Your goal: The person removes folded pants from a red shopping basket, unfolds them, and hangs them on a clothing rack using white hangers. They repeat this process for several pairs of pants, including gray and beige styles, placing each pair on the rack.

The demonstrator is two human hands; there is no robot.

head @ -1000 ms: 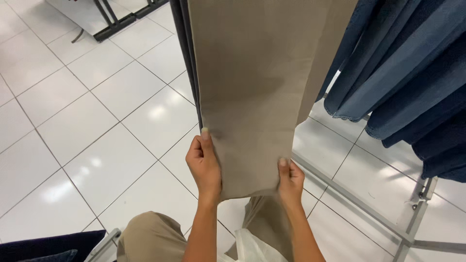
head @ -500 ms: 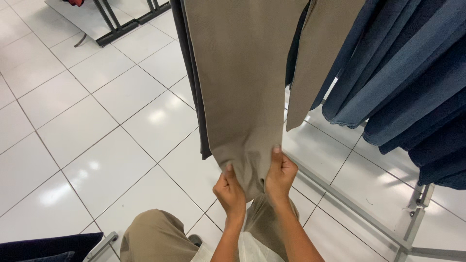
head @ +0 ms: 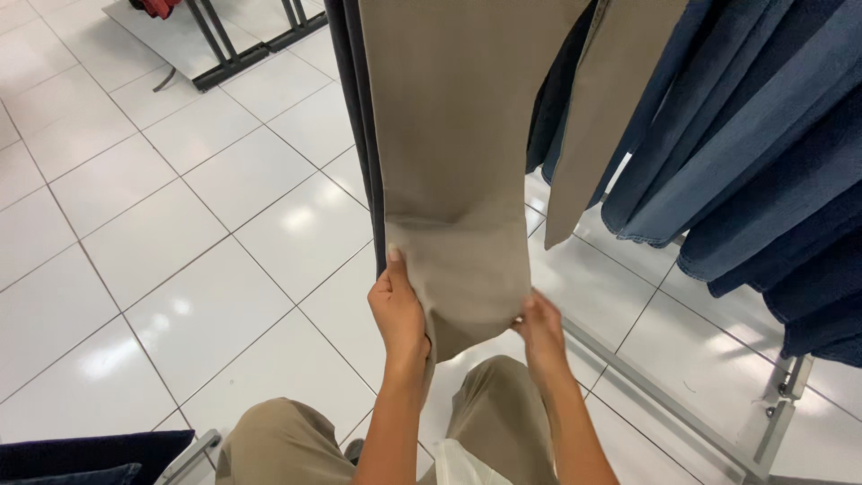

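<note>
Head view: beige trouser leg [head: 458,153] hanging, hem folded up.

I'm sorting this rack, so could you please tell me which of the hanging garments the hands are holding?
The wide beige trouser leg in the middle: both the left hand and right hand grip its bottom hem. The narrower beige leg and blue jeans hang untouched.

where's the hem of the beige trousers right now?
In the head view the hem of the beige trousers hangs at centre frame, held between the left hand and the right hand, just left of the blue jeans on the rack.
</note>
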